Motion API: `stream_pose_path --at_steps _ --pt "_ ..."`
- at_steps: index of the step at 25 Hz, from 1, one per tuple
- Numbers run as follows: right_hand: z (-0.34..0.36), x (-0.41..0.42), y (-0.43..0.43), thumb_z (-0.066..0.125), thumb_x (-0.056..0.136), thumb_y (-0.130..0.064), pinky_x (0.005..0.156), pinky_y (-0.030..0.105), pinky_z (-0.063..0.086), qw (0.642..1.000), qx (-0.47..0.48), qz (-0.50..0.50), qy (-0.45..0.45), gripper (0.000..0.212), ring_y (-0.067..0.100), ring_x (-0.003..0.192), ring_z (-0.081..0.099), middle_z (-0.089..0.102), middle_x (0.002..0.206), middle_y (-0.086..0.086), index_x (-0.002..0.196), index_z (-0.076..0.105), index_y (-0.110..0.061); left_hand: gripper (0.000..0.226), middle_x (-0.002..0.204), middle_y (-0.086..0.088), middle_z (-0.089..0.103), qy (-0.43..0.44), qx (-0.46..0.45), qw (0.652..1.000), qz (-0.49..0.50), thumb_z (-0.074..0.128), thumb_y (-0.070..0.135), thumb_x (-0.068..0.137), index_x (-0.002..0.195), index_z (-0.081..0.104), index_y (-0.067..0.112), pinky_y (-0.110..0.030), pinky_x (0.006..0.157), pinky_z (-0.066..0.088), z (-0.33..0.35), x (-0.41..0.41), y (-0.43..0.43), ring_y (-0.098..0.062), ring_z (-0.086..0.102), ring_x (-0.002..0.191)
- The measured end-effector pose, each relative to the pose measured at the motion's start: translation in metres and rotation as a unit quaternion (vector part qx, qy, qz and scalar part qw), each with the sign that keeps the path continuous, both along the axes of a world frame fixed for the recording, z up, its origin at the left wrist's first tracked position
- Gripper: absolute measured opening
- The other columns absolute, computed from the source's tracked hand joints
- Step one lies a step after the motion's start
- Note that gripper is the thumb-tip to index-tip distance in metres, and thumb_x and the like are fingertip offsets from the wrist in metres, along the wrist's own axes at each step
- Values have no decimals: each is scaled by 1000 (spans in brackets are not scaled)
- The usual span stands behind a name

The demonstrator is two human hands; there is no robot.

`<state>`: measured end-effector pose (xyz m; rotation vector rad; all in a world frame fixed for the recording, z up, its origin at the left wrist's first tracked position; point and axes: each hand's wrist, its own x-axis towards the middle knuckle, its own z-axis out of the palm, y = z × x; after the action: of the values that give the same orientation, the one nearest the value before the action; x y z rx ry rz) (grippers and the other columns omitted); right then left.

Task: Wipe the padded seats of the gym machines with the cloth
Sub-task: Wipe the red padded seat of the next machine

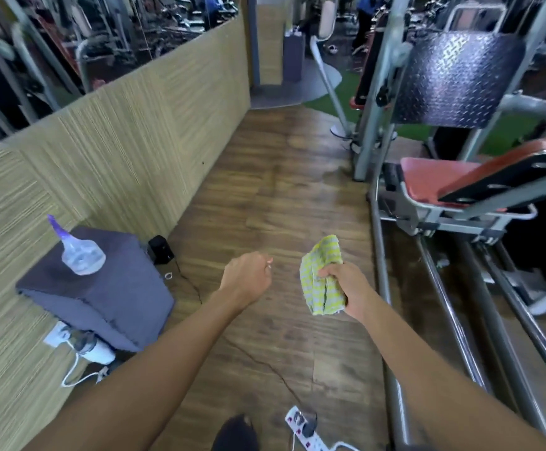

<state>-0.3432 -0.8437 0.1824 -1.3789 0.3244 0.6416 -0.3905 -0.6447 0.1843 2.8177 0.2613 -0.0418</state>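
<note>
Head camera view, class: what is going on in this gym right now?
A person stands on a wooden floor beside a gym machine. The right hand grips a bunched yellow checked cloth; the left hand is loosely closed and holds nothing. The machine's red seat is ahead on the right, and the cloth is not touching it, so wiping of this seat has not begun. A spray bottle stands on a grey box by the wall on the left.
</note>
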Motion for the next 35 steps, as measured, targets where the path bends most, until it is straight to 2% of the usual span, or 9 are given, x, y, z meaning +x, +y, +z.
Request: stream_pose_path --at_steps 5,13,15,19,25,28,31,33,35 --pt "-7 133 72 57 82 2 76 43 58 1000 -1 -20 -4 33 34 89 70 71 104 18 115 62 0 34 124 -7 63 -4 -1 1000 -17 43 21 93 121 62 22 -40 92 50 -9 139 72 -33 59 114" --pt "12 344 154 50 87 2 67 38 57 993 19 -114 -11 21 31 80 68 69 92 16 104 62 -2 34 119 -8 68 -6 11 994 -113 44 19 90 116 65 20 -41 92 52 -2 377 158 -33 62 111" --pt "15 391 152 47 87 3 75 42 57 990 22 -135 -17 23 33 86 66 67 97 18 106 60 -1 33 121 -8 67 -2 8 992 -130 43 21 91 117 64 20 -41 92 52 2 436 155 -32 62 112" --pt "4 490 125 50 84 1 92 55 52 981 8 -191 -12 27 36 92 66 69 98 19 108 62 -1 27 116 -8 67 -21 24 980 -195 43 21 93 110 64 18 -40 86 52 1 555 123 -32 62 110" --pt "-12 679 39 46 85 4 77 40 55 961 22 -277 -16 25 33 82 64 67 93 18 104 61 -1 24 115 -10 67 -22 36 961 -274 44 24 95 110 61 18 -39 83 49 -10 770 23 -34 61 110" --pt "-7 767 -13 49 82 3 86 50 53 951 13 -308 -9 27 34 83 64 66 95 22 106 62 2 24 113 -8 68 -24 30 950 -309 44 24 93 108 62 18 -40 83 51 -7 870 -35 -32 61 109" --pt "-2 836 -61 54 78 0 86 57 52 935 -1 -353 6 21 35 78 63 65 86 22 96 63 2 21 109 -9 67 -15 35 935 -352 43 24 93 102 61 18 -39 81 49 1 952 -91 -32 62 106" --pt "-6 872 -91 58 72 -4 88 62 50 924 -4 -381 16 23 37 82 62 64 88 25 93 63 3 22 111 -7 66 -6 38 926 -375 43 23 94 105 61 19 -39 82 48 -2 1001 -126 -32 61 108" --pt "-21 908 -121 56 76 -2 87 60 51 908 -9 -417 32 19 37 84 62 64 91 26 93 63 3 27 116 -6 65 -3 22 915 -403 43 22 94 113 61 22 -39 86 49 -12 1051 -163 -30 61 110"
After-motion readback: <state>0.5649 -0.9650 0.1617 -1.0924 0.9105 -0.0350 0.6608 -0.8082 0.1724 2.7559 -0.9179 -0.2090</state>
